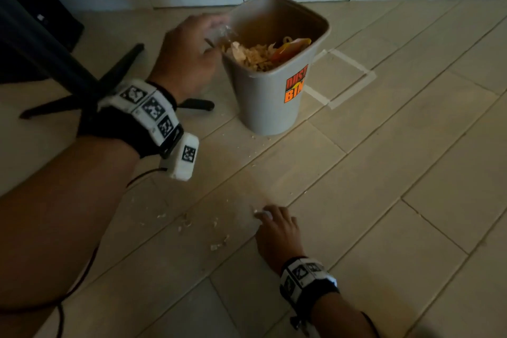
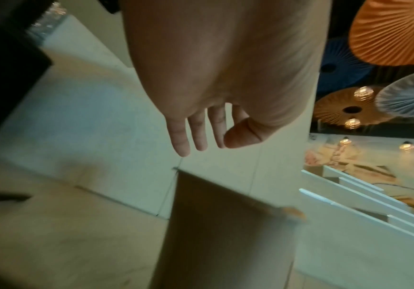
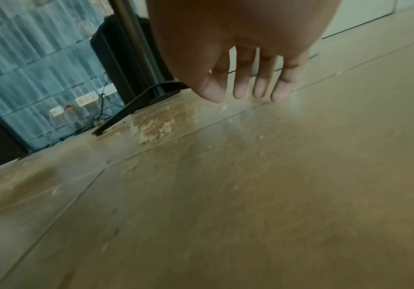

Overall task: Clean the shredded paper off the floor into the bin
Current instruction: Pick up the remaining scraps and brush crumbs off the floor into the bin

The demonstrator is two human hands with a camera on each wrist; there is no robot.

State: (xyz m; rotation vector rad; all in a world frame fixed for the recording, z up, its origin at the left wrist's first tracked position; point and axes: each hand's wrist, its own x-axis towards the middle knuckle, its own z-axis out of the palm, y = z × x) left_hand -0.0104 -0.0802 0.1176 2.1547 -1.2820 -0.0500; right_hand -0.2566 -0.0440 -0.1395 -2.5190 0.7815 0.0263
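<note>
Our left hand (image 1: 189, 55) hangs at the rim of the one bin (image 1: 270, 107), fingers straight and loosely spread with nothing between them in the left wrist view (image 2: 225, 84); from the head camera those fingertips blur against the bin wall, so we cannot tell whether they touch it. Just past them, inside the bin, lies a heap of shredded paper (image 1: 258, 56) with an orange scrap on top — its depth is hidden by the wall. Our right hand (image 1: 277, 230) is low over the floor (image 1: 384, 173), four fingers (image 3: 242, 86) straight and apart, tips at the tiles; whether a shred sits under them is hard to make out. To the left of that hand we count about eight small loose shreds (image 1: 186, 223), blurred and too fine to number surely. One black stand (image 1: 82, 85) spreads its legs beside our left wrist, its top cut off by the frame.
</note>
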